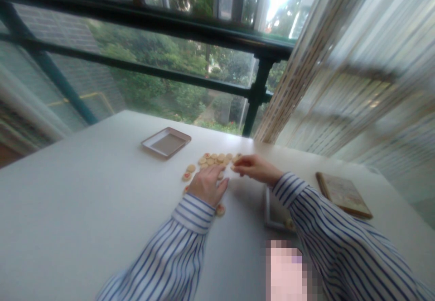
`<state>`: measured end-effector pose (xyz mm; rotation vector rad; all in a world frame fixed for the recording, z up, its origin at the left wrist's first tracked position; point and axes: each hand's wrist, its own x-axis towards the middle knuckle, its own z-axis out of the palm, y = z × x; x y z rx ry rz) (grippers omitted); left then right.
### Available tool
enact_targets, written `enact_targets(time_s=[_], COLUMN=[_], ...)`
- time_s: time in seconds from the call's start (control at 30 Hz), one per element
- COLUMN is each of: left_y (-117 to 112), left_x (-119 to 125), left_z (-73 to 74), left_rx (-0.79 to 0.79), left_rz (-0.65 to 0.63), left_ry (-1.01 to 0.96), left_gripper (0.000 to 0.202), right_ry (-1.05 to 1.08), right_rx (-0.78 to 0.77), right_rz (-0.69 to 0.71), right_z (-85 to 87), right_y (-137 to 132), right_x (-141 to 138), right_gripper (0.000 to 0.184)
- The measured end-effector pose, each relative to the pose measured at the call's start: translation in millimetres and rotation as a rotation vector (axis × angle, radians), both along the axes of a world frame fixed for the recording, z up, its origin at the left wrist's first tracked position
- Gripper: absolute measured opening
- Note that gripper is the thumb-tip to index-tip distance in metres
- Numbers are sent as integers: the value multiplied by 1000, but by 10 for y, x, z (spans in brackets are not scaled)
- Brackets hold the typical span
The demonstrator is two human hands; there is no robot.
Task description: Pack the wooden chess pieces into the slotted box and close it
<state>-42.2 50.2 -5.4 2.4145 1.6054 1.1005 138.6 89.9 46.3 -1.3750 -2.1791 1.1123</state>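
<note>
Several round wooden Chinese chess pieces point(214, 157), some with red characters, lie in a cluster on the white table point(136, 219). My left hand point(207, 183) is palm down over the near side of this cluster, thumb apart from the fingers, hiding some pieces. At the cluster's right end, my right hand point(253, 167) has its fingers pinched together on a pale Chinese chess piece point(234, 167). A few loose pieces lie left of my left hand, and one red-marked piece point(220, 210) rests by its wrist.
An open shallow tray point(166, 156) sits at the far left of the pieces. Another tray point(268, 208), holding a piece or two, is partly under my right sleeve. A brown book-like box point(345, 194) lies at right. Beyond the table are a green railing point(251, 93) and string curtains point(353, 106).
</note>
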Motion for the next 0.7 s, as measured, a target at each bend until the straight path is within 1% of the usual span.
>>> enact_targets(time_s=[0.03,0.1,0.27,0.47,0.7], left_y=[-2,-8,-22,-34,-51], left_x=[5,17,46,75,99], left_z=[2,8,28,41,52], left_rx=[7,24,93,154,178], left_rz=[-1,-5,-19,-47,-63], left_ry=[-5,-17,-61,-104,-85], left_gripper=[28,29,30,26,22], right_ry=[44,118,238,293,322], right_rx=[-59,-129,-220,-265,-272], right_rz=[-11,-8,-19,-10,12], right_z=[22,62,88,43,12], right_y=[-12,-40,-88,-100,-121], right_x=[2,5,10,23,29], right_gripper=[33,33,31,29,27])
